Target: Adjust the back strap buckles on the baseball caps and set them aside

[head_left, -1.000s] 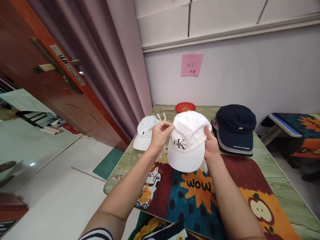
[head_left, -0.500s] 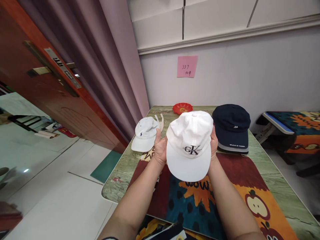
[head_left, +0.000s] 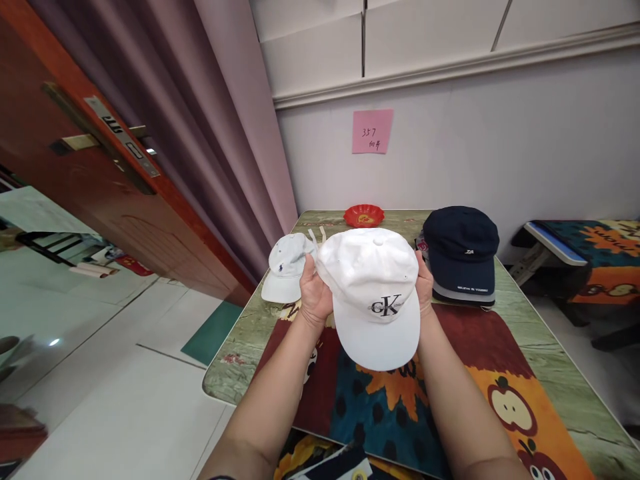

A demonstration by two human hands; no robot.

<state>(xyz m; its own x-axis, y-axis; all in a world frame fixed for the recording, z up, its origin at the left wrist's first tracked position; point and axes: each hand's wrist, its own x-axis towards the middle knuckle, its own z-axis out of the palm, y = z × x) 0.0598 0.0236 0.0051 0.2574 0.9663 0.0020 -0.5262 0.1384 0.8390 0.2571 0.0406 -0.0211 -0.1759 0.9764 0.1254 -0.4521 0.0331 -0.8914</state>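
A white baseball cap [head_left: 373, 267] with black "CK" lettering is held up over the table, its brim toward me. My left hand [head_left: 316, 293] grips its left side, thumb up along the edge. On the other side my right hand [head_left: 424, 283] holds the cap, its fingers partly hidden behind it. Beyond my left hand lies a pale grey cap [head_left: 290, 257] with a white brim and loose strap ends. To the right of my right hand sits a navy cap [head_left: 461, 247], stacked on at least one other cap with a grey brim.
A red scalloped dish [head_left: 364, 215] stands at the table's back edge. The green wood-patterned table [head_left: 235, 357] carries a colourful printed mat [head_left: 350, 400]. A pink note [head_left: 373, 132] is on the wall. At left are a wooden door [head_left: 125, 220] and a purple curtain [head_left: 225, 120].
The white cap has tipped and turned a little in my hands, its crown widening toward the left and its brim sitting slightly lower. My left hand has shifted slightly left.
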